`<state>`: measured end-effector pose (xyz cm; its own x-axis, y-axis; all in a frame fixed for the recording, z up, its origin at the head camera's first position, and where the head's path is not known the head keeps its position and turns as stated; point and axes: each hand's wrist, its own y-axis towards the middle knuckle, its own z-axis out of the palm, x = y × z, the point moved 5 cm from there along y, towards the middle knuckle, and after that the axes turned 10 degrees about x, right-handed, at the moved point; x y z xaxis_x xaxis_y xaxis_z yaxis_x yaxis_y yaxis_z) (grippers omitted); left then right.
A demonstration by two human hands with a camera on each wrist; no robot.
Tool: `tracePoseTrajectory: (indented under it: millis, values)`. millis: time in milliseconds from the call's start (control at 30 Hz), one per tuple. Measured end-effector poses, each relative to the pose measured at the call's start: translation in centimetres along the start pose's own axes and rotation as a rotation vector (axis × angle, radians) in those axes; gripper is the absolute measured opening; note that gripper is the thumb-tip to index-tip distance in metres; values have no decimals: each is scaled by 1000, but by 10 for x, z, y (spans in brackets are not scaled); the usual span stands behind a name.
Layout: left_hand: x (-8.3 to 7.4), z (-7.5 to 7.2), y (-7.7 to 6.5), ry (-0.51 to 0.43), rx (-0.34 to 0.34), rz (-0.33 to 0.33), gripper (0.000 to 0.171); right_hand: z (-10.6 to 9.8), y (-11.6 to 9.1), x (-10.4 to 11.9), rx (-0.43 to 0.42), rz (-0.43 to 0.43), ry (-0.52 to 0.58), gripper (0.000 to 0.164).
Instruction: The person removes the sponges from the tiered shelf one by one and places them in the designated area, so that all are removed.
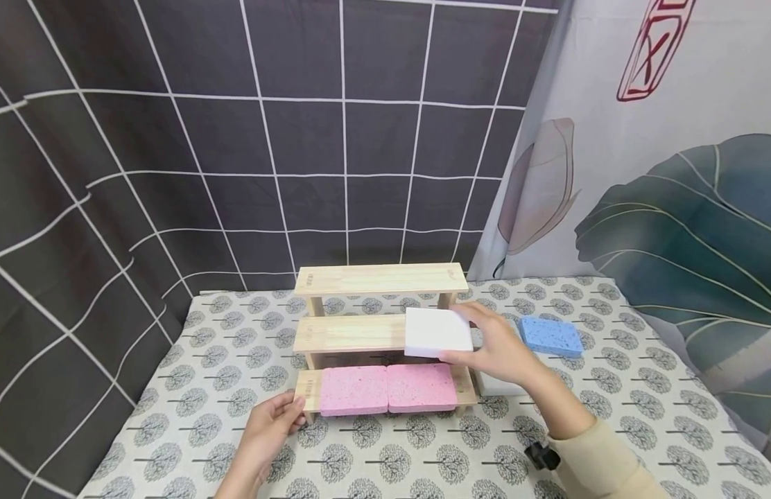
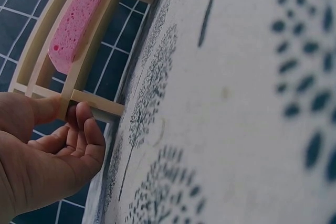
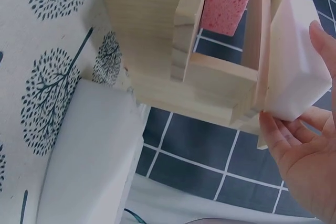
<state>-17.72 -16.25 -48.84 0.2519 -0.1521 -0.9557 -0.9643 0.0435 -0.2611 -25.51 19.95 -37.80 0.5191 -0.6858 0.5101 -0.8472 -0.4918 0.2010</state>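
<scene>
A three-step wooden shelf (image 1: 348,335) stands on the patterned cloth. Two pink sponges (image 1: 354,390) lie side by side on its lowest step. My right hand (image 1: 494,346) holds a white sponge block (image 1: 437,331) by its right end, at the right part of the middle step. In the right wrist view the white block (image 3: 299,56) sits against that step, thumb on one face and fingers beneath its end. My left hand (image 1: 270,426) pinches the left end of the lowest step between thumb and fingers, as the left wrist view also shows.
A blue sponge (image 1: 550,337) lies on the cloth to the right of the shelf. Another white block (image 3: 89,150) rests on the cloth beside the shelf's right side, partly behind my right hand in the head view. A dark gridded curtain (image 1: 298,138) hangs behind.
</scene>
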Motion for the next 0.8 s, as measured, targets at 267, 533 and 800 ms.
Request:
tracePoseTrajectory:
  millis: [267, 533, 800]
  values:
    - [1, 0, 0, 0, -4, -5, 43, -2, -2, -6, -14, -41, 7, 88]
    - [1, -1, 1, 3, -5, -14, 44, -4, -7, -12, -30, -47, -1, 86]
    - [1, -1, 1, 7, -8, -23, 46, -5, -12, -20, -22, -32, 34, 86]
